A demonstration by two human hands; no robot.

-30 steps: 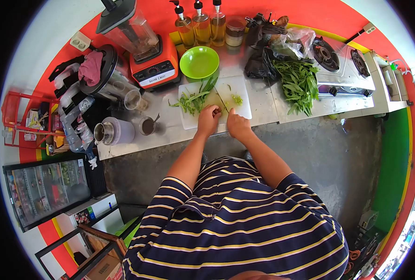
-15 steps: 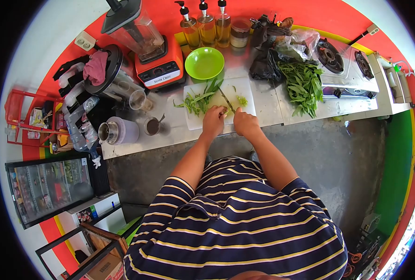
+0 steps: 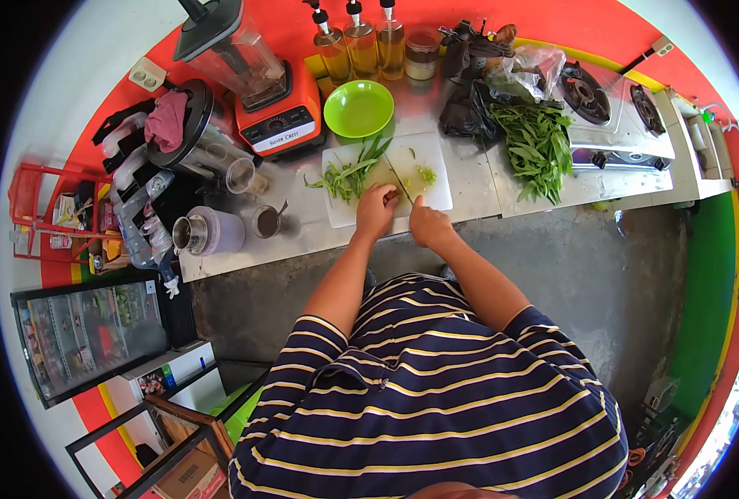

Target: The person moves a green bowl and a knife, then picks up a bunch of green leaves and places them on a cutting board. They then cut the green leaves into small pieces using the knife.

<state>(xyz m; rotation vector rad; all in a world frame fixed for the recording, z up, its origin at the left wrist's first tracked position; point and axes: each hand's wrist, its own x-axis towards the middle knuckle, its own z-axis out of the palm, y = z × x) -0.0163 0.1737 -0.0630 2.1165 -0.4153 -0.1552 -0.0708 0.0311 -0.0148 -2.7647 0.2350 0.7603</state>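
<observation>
- My left hand [image 3: 375,209] pressed down on a bundle of green stems [image 3: 349,176] on the white cutting board [image 3: 436,195], its grip curled over the stems' near end
- My right hand [image 3: 427,223] was clenched around a knife [image 3: 400,180], whose blade ran up across the board just beside my left fingers
- A small heap of chopped greens [image 3: 425,175] lay on the board to the right of the blade, apart from the uncut stems
- The board sat flat on the steel tabletop [image 3: 469,175], near its front edge
- Just behind the board stood a bright green bowl [image 3: 358,109]; I could not tell whether it held anything
- To the right of the board lay a loose pile of leafy greens [image 3: 538,145], with dark plastic bags [image 3: 465,112] behind it
- Further right was a two-burner gas stove [image 3: 615,116]
- Left of the bowl stood an orange blender [image 3: 261,83], and behind the bowl a row of pump bottles [image 3: 361,46]
- A metal cup [image 3: 206,233] lay on its side at the left, well apart from the board, with a small dark cup [image 3: 264,223] beside it
</observation>
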